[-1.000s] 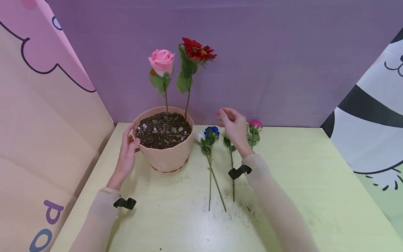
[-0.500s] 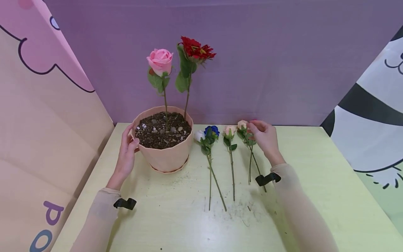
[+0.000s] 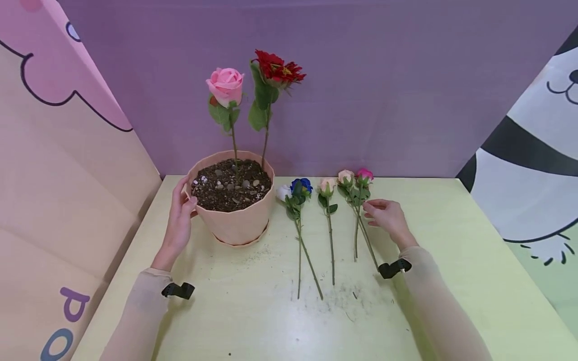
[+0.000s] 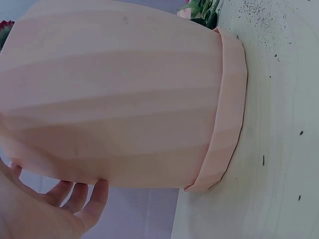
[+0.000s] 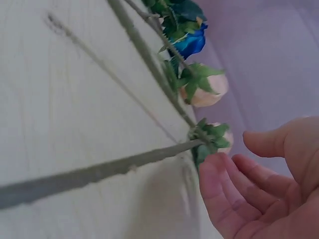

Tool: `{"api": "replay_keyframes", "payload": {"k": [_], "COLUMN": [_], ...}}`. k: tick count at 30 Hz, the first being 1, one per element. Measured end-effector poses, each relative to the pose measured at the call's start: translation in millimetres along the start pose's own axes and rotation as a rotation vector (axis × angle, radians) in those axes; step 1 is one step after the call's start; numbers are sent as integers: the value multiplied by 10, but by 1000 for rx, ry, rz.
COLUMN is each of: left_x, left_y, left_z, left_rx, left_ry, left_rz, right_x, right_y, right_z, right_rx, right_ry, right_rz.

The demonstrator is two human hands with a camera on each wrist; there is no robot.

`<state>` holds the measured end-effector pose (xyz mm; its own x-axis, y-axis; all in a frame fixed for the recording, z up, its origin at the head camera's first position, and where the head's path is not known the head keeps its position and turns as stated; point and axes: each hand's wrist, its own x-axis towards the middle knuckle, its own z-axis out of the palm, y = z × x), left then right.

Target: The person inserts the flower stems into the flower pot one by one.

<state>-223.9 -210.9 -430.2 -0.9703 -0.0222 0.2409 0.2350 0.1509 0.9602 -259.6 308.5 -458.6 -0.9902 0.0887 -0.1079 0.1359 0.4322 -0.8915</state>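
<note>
In the head view my left hand [image 3: 178, 225] rests against the left side of the peach flowerpot [image 3: 237, 223]. Its fingertips touch the outer wall [image 4: 114, 109] in the left wrist view, the palm standing off it. A pink rose [image 3: 226, 87] and a red flower [image 3: 282, 70] stand upright in the pot's soil. My right hand [image 3: 387, 219] is beside the stems of a magenta rose [image 3: 365, 175] and a pale pink rose [image 3: 345, 177], which cross on the table. Thumb and fingers are apart in the right wrist view, with nothing between them.
A second pale rose [image 3: 327, 186] lies left of that pair. Farther left, a blue rose [image 3: 302, 186] and a white rose [image 3: 283, 192] lie with stems crossed. Dark soil crumbs [image 3: 354, 296] dot the table [image 3: 271, 326]. A purple backdrop [image 3: 384, 90] rises behind.
My right hand has moved right from above the middle pale rose, past the magenta bloom, then down beside the stems. The blooms it covered now show. My left hand stays at the pot.
</note>
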Motion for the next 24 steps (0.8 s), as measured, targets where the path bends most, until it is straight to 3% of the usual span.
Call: {"api": "replay_keyframes", "payload": {"k": [9, 24], "left_x": [-9, -13], "left_y": [27, 26], "left_z": [-2, 11], "left_rx": [4, 1], "left_ry": [3, 10], "left_rz": [-12, -3], "right_x": [161, 262], "right_y": [58, 146], "right_z": [70, 63], "right_rx": [92, 246], "right_ry": [-54, -72], "right_rz": [94, 151]}}
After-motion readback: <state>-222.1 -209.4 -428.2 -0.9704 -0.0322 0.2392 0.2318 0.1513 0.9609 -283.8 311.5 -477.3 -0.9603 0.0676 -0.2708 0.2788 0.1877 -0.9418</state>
